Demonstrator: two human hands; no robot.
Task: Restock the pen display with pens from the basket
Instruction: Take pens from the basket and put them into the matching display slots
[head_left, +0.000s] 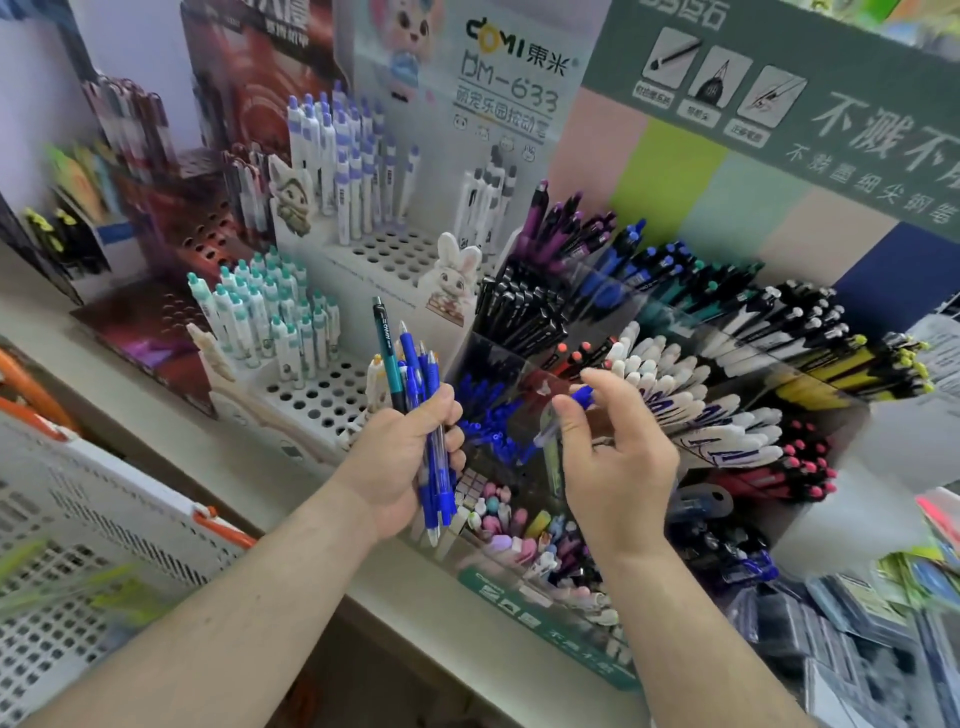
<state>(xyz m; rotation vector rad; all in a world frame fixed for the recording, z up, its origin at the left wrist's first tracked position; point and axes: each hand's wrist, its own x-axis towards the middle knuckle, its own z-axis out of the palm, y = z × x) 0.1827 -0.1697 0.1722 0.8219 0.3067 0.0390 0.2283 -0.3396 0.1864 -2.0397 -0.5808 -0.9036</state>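
Blue pens (427, 415) stand bunched in the gripping left hand (402, 457); the right hand (608, 447) pinches one pen (582, 397) above the display (498, 364) bin's clear rim.

1. My left hand (397, 462) is bare: no glove, ring or watch shows on it.
2. My right hand (613, 457) is bare too.
3. Both my forearms are uncovered right to the frame's bottom edge; no sleeve shows.

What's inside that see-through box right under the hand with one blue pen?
Blue pens fill the clear compartment below the right hand. The hand covers its right side, so that part stays hidden.
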